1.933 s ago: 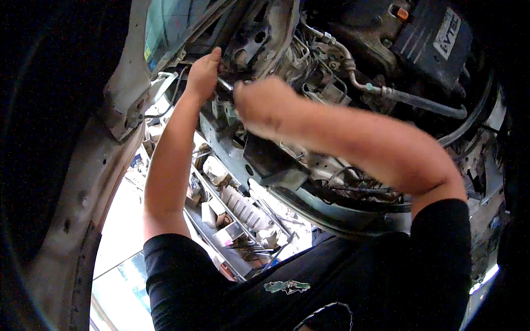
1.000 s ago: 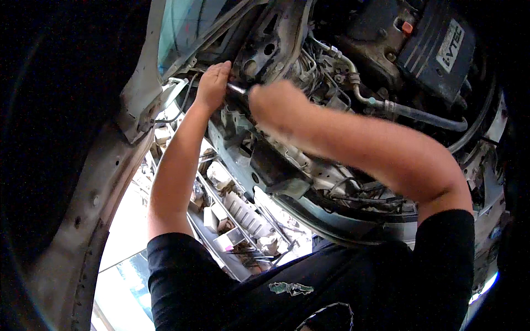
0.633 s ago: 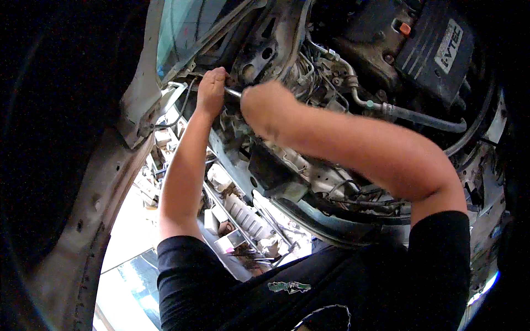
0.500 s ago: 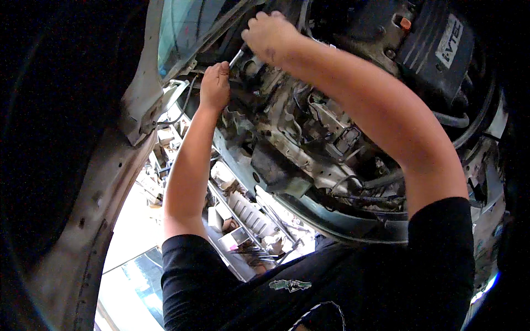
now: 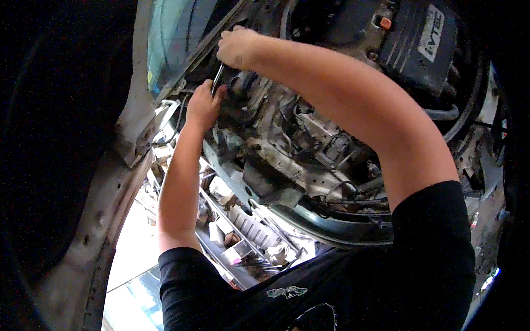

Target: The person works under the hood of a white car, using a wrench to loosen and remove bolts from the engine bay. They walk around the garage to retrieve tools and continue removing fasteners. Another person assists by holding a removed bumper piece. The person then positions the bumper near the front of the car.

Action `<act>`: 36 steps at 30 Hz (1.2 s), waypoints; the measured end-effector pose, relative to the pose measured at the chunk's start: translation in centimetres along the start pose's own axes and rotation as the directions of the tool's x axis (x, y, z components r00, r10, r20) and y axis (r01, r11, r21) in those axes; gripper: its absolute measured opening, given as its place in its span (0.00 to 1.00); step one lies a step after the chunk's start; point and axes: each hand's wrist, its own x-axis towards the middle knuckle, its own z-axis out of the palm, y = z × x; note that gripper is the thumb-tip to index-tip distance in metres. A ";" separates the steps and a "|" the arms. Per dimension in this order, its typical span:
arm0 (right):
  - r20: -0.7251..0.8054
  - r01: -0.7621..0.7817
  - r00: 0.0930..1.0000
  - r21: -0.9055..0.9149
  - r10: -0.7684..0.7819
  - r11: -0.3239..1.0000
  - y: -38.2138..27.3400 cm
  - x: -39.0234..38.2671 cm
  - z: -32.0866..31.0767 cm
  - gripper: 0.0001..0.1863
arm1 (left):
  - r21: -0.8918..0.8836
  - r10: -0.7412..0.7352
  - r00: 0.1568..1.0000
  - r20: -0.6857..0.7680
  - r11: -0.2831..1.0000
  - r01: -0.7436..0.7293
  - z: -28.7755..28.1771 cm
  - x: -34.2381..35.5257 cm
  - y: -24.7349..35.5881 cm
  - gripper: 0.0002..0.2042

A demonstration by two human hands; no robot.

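A slim, shiny metal tool runs between my two hands over the far left corner of the engine bay; its exact kind cannot be made out. My left hand is closed round its nearer end, thumb side toward the engine. At the farther end my right hand is closed in a fist, the arm reaching across the bay from the right. Both ends of the tool are hidden by my fingers. Beneath my hands are dark, dirty engine parts, close to the base of the windshield.
The raised hood hangs along the left. A black plastic engine cover lies at the far right, with a curved hose below it. The bay's front edge is near my body. Beyond the fender stands a cluttered shelf.
Both hands have come nearer and to the left, the right one more to the left. A longer stretch of the metal tool shows between them. The whole view has shifted slightly.
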 end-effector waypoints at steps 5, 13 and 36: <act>0.025 0.114 0.993 0.106 -0.117 0.988 1.8 -0.2 0.9 0.10 | 0.065 -0.206 0.959 0.193 0.978 0.197 -1.4 1.3 2.3 0.26; 0.116 -0.045 0.993 0.185 0.023 0.982 -1.1 -2.8 -1.2 0.26 | -0.093 0.144 0.987 -0.071 0.984 -0.150 0.9 1.2 -0.3 0.14; 0.084 0.055 0.995 -0.038 -0.052 0.998 0.5 0.6 0.2 0.22 | -0.300 -0.251 0.962 0.109 0.914 0.272 1.1 1.7 -0.8 0.26</act>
